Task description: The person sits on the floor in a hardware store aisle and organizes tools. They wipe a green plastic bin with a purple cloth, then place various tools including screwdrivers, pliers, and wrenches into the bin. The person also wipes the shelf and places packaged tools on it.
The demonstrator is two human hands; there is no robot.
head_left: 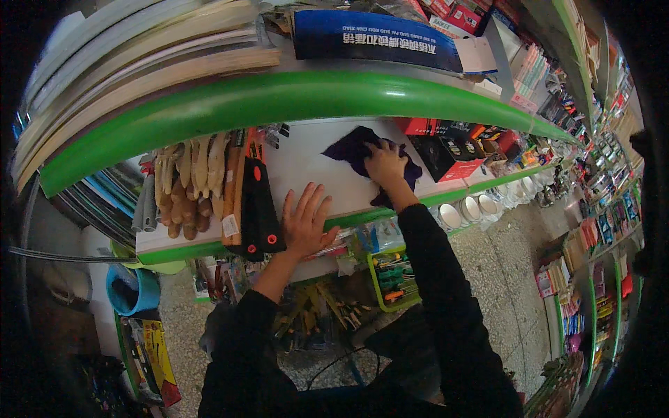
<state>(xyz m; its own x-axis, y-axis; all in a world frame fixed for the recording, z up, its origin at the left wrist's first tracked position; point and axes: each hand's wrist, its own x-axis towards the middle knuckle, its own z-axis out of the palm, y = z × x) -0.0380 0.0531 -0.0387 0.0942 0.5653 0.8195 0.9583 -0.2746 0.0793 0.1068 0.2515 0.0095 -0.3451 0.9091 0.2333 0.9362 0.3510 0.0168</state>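
My right hand (386,164) presses a crumpled dark purple cloth (350,149) onto the white shelf board (306,153), its fingers bent into the fabric. To its left, my left hand (306,221) rests at the shelf's front edge with fingers spread and nothing in them. Right beside that hand lie flat black tool pieces (259,202) with red-ringed holes. Farther left is a row of wooden-handled tools (191,181); their far ends are hard to make out. Boxes in black and red (446,157) stand just right of the cloth.
A green-edged upper shelf (334,94) crosses above my hands, bearing a blue box (376,42) and stacked long boards (139,70). White cups (468,209) line the right front edge. Below are a yellow-green basket (382,265) of hand tools and a blue bucket (132,287).
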